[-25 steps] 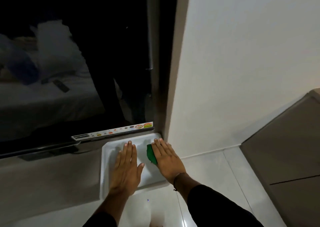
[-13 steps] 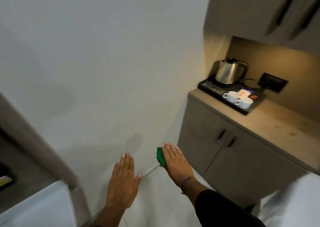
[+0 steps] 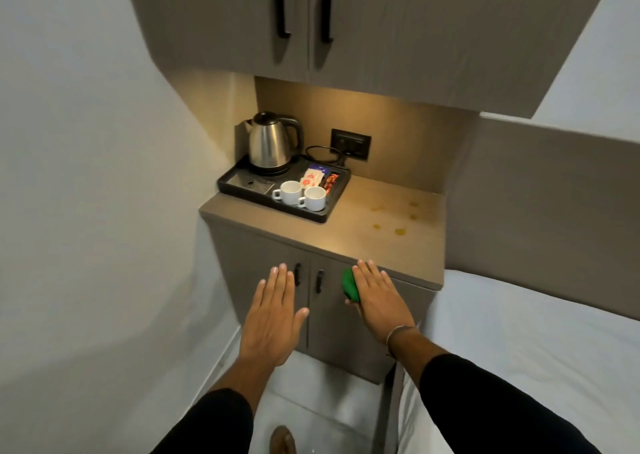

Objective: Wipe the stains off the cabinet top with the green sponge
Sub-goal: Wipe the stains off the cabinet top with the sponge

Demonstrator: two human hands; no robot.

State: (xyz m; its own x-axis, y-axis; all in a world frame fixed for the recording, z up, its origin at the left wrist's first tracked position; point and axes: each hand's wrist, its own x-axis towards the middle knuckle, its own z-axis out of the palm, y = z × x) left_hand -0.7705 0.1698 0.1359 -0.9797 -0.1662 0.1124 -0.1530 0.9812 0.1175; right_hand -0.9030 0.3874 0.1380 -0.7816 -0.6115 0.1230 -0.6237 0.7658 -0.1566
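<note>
The grey-brown cabinet top [image 3: 353, 231] lies ahead under a lit alcove. Several yellowish stains [image 3: 400, 231] dot its right half. My right hand [image 3: 379, 297] is held flat, palm down, in front of the cabinet's front edge, with the green sponge [image 3: 349, 285] pinched under its thumb side. Only the sponge's left part shows. My left hand [image 3: 273, 315] hovers flat with fingers apart, holding nothing, in front of the cabinet doors.
A black tray [image 3: 235, 183] fills the top's left half, bearing a steel kettle [image 3: 272, 143], two white cups [image 3: 301, 195] and sachets. A wall socket [image 3: 350, 143] and cord sit behind. Overhead cabinets [image 3: 311, 20] hang above. A white bed [image 3: 536, 349] is right, a wall left.
My view swung right, from the television and white tray to the cabinet with the kettle. Both hands keep the same pose, the sponge still under my right hand.
</note>
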